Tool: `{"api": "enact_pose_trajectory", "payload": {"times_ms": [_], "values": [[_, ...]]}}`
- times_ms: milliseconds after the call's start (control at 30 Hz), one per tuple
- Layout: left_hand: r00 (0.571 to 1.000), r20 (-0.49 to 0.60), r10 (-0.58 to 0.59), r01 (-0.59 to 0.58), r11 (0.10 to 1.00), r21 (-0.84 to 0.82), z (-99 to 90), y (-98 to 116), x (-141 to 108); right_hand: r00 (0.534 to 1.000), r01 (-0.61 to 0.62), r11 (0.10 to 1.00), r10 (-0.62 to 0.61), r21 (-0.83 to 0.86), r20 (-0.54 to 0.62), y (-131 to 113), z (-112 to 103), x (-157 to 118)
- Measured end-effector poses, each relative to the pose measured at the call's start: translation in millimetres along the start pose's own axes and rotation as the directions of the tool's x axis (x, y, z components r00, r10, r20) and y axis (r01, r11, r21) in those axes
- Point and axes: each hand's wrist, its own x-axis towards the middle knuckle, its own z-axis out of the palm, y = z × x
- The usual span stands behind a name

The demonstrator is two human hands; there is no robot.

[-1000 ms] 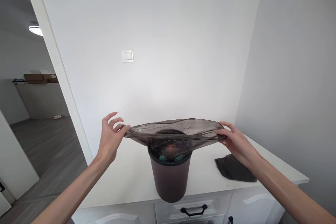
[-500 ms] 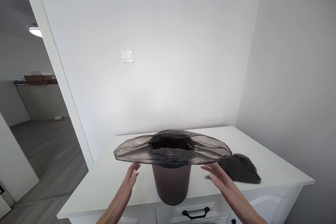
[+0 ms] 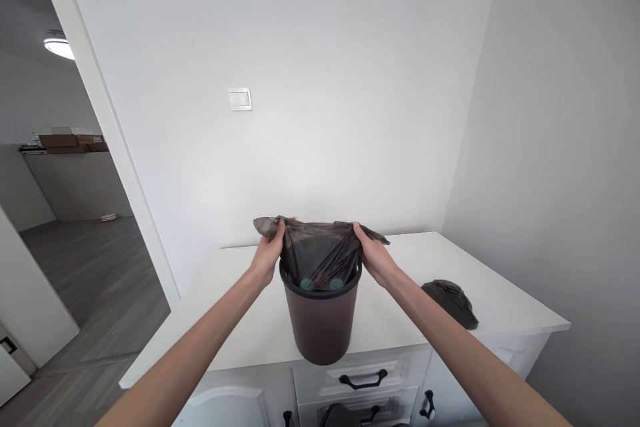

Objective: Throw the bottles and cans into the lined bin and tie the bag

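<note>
A dark brown bin [image 3: 323, 327] with a black rim stands upright near the front edge of the white cabinet top. Thin black plastic bag [image 3: 320, 250] rises out of its mouth, its top gathered and stretched between both hands. My left hand [image 3: 268, 250] pinches the bag at the left, just above the rim. At the right, my right hand [image 3: 373, 252] grips the other side, with a loose end sticking out past it. Blurry greenish and reddish shapes show through the plastic inside the bin. To the right lies a crumpled black bag [image 3: 451, 303], partly behind my right forearm.
The white cabinet top [image 3: 500, 293] meets a grey wall at the back and right. Drawers with black handles [image 3: 363, 380] are below. A light switch [image 3: 241, 99] is on the wall. At the left, a doorway shows another room.
Both hands have moved up and inward from beside the bin and taken hold of the bag. The bag, spread wide over the rim before, is now pulled up off its front.
</note>
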Motion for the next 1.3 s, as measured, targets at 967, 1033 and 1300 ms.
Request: {"api": "enact_pose_trajectory", "payload": {"times_ms": [967, 1033, 1300], "values": [[0.997, 0.04, 0.065, -0.051, 0.957, -0.285, 16.9, 40, -28, 0.914, 0.389, 0.914, -0.399, -0.113, -0.08, -23, 72, -46], [0.986, -0.003, 0.166, -0.166, 0.98, -0.113, 10.9, 14, -39, 0.891, 0.421, 0.878, -0.448, -0.228, -0.079, -14, 74, -52], [0.898, -0.031, 0.439, -0.414, 0.866, 0.28, 14.5, -49, -23, 0.836, 0.499, 0.734, -0.547, -0.461, 0.034, -3, 79, -25]]}}
